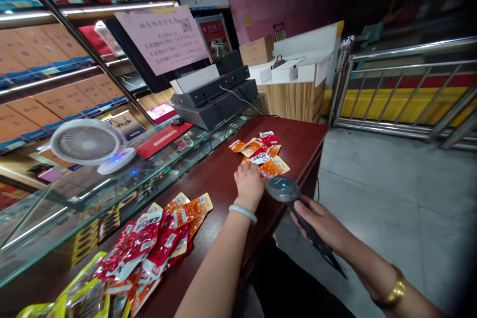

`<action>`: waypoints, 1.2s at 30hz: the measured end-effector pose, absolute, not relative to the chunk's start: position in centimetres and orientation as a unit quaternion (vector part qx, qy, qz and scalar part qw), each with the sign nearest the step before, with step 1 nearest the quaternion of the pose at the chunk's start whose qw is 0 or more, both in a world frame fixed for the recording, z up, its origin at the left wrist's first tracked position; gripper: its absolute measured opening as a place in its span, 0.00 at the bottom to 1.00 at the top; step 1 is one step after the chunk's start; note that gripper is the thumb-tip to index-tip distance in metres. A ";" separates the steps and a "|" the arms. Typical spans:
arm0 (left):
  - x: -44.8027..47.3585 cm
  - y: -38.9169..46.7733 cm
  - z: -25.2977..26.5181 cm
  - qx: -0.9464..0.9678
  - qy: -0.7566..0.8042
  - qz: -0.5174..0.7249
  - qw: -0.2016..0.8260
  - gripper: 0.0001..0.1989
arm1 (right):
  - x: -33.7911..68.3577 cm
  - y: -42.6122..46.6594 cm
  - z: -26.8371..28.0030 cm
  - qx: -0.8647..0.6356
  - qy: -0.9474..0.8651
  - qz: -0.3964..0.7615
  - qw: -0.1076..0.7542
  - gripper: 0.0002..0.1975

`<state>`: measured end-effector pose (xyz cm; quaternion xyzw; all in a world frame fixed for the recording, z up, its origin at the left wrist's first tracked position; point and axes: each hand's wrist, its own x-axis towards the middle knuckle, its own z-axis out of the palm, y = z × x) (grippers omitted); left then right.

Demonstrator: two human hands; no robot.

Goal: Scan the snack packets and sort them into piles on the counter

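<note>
My right hand [316, 221] is wrapped around the handle of a dark grey barcode scanner [283, 189], which shows a small blue light on its head. Beside the scanner head, my left hand [249, 181] curls its fingers at the near edge of a small pile of orange and red snack packets [259, 148]. It seems to grip a snack packet [267, 179] there, though its fingertips are partly hidden. A bigger heap of red and orange snack packets [149, 243] lies on the dark red counter [219, 238], with yellow-edged packets [80, 293] at its near end.
A glass display case [100, 198] runs along the counter's far side, carrying a white fan [89, 144] and a red folder [164, 140]. Behind stand a monitor with a pink handwritten sign [160, 39] and dark till equipment [216, 94]. A metal railing [402, 89] stands at the right.
</note>
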<state>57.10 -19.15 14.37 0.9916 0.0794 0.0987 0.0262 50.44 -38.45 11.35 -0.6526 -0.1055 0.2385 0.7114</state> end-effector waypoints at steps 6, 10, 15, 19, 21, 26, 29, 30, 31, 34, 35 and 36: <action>56.3 -17.8 14.4 0.992 0.102 0.066 0.036 0.23 | 50.8 -39.2 11.5 -0.651 -0.093 0.222 0.720 0.25; 54.1 -15.6 14.8 0.991 0.115 0.060 0.032 0.22 | 51.1 -38.5 11.4 -0.624 -0.099 0.217 0.744 0.23; 52.0 -14.0 14.7 0.988 0.128 0.078 0.022 0.21 | 50.9 -36.9 11.4 -0.582 -0.106 0.239 0.770 0.22; 50.9 -13.4 14.9 0.987 0.137 0.080 0.018 0.20 | 50.4 -35.7 11.7 -0.578 -0.106 0.253 0.769 0.22; 50.2 -12.5 15.4 0.986 0.151 0.073 0.013 0.20 | 50.2 -34.8 12.0 -0.584 -0.112 0.262 0.760 0.23; 47.1 -7.5 18.3 0.978 0.201 0.009 -0.047 0.23 | 49.8 -31.9 12.2 -0.571 -0.167 0.304 0.744 0.24; 45.5 -4.1 19.6 0.968 0.220 -0.014 -0.123 0.21 | 49.8 -30.6 12.1 -0.568 -0.192 0.318 0.734 0.25; 45.3 -3.4 19.7 0.964 0.225 -0.007 -0.143 0.22 | 49.8 -30.5 12.1 -0.570 -0.200 0.318 0.731 0.25; 45.2 -2.9 19.7 0.961 0.228 0.003 -0.156 0.23 | 49.8 -30.4 12.1 -0.571 -0.207 0.318 0.728 0.25; 46.2 -3.5 18.9 0.963 0.219 0.049 -0.150 0.25 | 50.2 -30.9 12.1 -0.578 -0.203 0.317 0.724 0.26; 47.0 -4.3 18.5 0.966 0.209 0.063 -0.137 0.25 | 50.4 -31.2 12.1 -0.581 -0.194 0.316 0.725 0.26; 47.9 -5.3 18.0 0.970 0.195 0.076 -0.119 0.26 | 50.6 -31.6 12.1 -0.583 -0.186 0.312 0.726 0.26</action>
